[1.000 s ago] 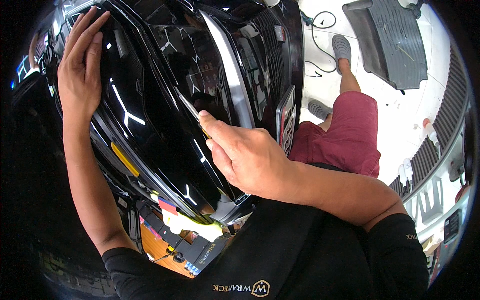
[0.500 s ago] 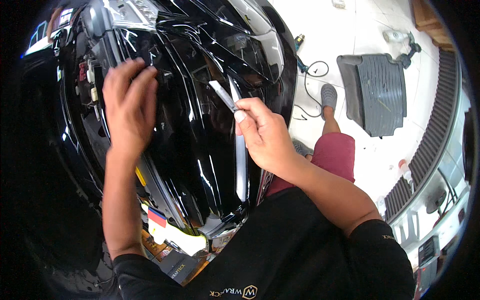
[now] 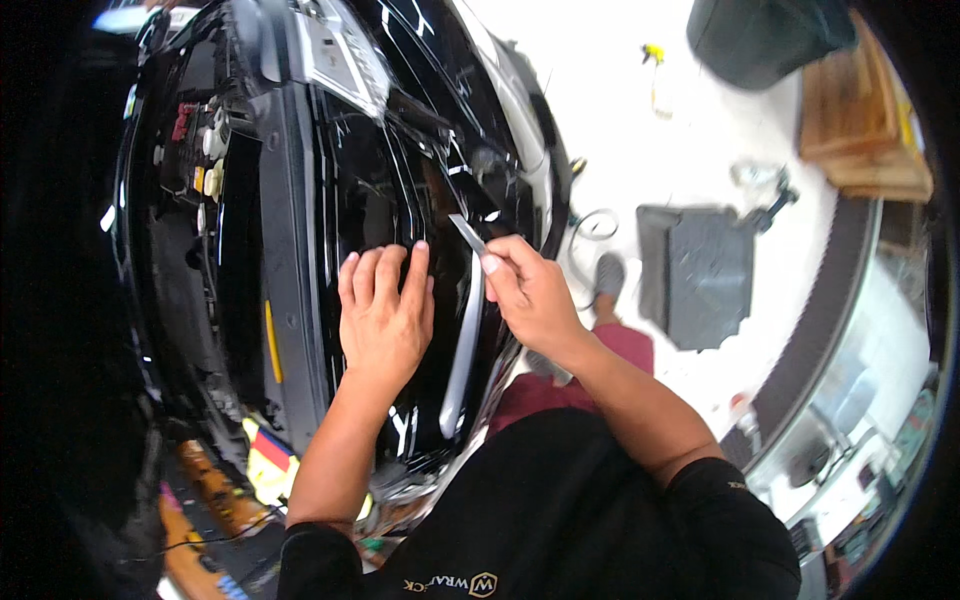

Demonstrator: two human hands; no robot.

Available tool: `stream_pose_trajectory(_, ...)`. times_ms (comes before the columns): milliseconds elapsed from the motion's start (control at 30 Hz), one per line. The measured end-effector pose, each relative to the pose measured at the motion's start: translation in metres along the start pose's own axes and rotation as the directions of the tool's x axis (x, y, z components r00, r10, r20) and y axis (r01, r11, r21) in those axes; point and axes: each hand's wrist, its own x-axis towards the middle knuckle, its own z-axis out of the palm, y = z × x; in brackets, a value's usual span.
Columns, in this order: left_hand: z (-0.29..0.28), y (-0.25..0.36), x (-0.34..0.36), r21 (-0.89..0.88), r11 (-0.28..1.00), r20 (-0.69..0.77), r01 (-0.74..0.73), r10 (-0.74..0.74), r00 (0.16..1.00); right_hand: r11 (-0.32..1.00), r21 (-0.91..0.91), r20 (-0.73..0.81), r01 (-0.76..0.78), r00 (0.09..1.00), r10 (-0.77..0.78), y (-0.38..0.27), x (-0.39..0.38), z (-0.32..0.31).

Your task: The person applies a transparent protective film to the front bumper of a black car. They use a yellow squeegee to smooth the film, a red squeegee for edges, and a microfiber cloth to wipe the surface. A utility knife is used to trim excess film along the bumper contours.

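My right hand [image 3: 533, 298] pinches a slim silver utility knife [image 3: 468, 234], its angled tip pointing up and left, over a glossy black car front panel [image 3: 365, 205]. Most of the knife's handle is hidden in my fingers. Left of it, my left hand [image 3: 385, 312] lies on the black panel with fingers stretched out, holding nothing. A long pale grey strip [image 3: 463, 365] runs along the panel below the knife. Near the top is a headlight [image 3: 340, 55]. I cannot tell if the blade touches the surface.
The engine bay [image 3: 205, 215] lies uncovered at the left, with a yellow rod [image 3: 272, 342] beside it. On the white floor at the right are a black mat [image 3: 700, 280] and a coiled cable [image 3: 597, 224]. A dark bin [image 3: 770, 40] and a wooden cabinet [image 3: 850, 120] stand farther off.
My left hand has moved right and nearer to me, from a blurred position over the panel to lying on it. The view has shifted, showing more engine bay. My right hand keeps its grip.
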Motion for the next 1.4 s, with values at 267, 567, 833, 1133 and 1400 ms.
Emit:
stream_pose_trajectory(267,0.016,0.019,0.000,-0.178,0.974,-0.157,0.137,-0.166,0.973,0.877,-0.480,0.110,0.009,0.993,0.050,-0.020,0.008,-0.090)
stream_pose_trajectory(567,0.055,0.078,-0.001,-0.232,0.837,-0.302,0.496,-0.546,0.781,0.649,-0.556,0.383,0.519,0.853,-0.354,-0.035,0.021,-0.056)
stream_pose_trajectory(833,0.068,0.097,0.020,-0.244,0.724,-0.389,0.646,-0.683,0.618,0.511,-0.439,0.672,0.739,0.648,-0.359,-0.051,0.088,-0.053)
stream_pose_trajectory(1133,0.091,0.116,0.035,-0.154,0.631,-0.607,0.760,-0.667,0.431,0.193,0.022,0.824,0.981,0.092,-0.559,-0.023,0.181,-0.065)
stream_pose_trajectory(1400,0.103,0.132,0.053,-0.136,0.523,-0.660,0.842,-0.681,0.316,0.088,0.154,0.783,0.984,-0.067,-0.618,-0.016,0.183,-0.064)
